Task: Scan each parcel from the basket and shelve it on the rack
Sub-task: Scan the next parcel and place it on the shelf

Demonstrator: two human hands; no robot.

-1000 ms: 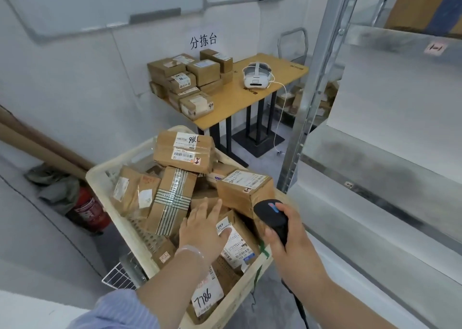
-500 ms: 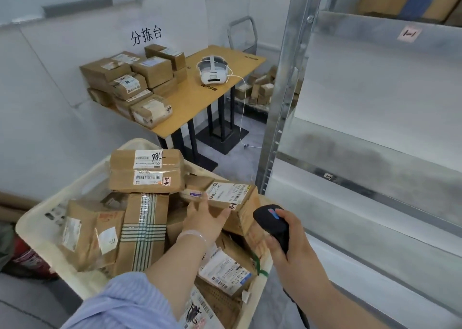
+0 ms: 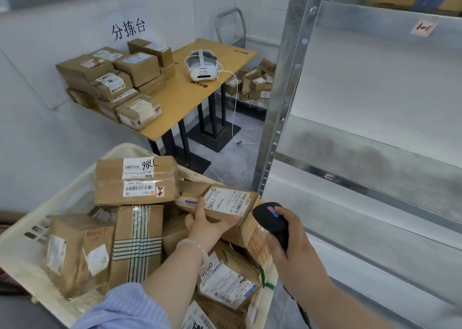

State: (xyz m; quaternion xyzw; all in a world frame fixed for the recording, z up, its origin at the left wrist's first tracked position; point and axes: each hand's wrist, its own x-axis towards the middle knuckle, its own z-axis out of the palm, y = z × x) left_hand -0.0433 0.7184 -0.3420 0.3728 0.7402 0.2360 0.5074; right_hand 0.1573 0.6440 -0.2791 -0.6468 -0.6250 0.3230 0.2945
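Gripping parcel (image 3: 226, 205) edge, left hand (image 3: 208, 226); right hand (image 3: 291, 248) clenched round scanner (image 3: 271, 218).

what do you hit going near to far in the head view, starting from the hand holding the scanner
right hand → black scanner → parcel gripped by the left hand → rack upright → wooden table → white headset
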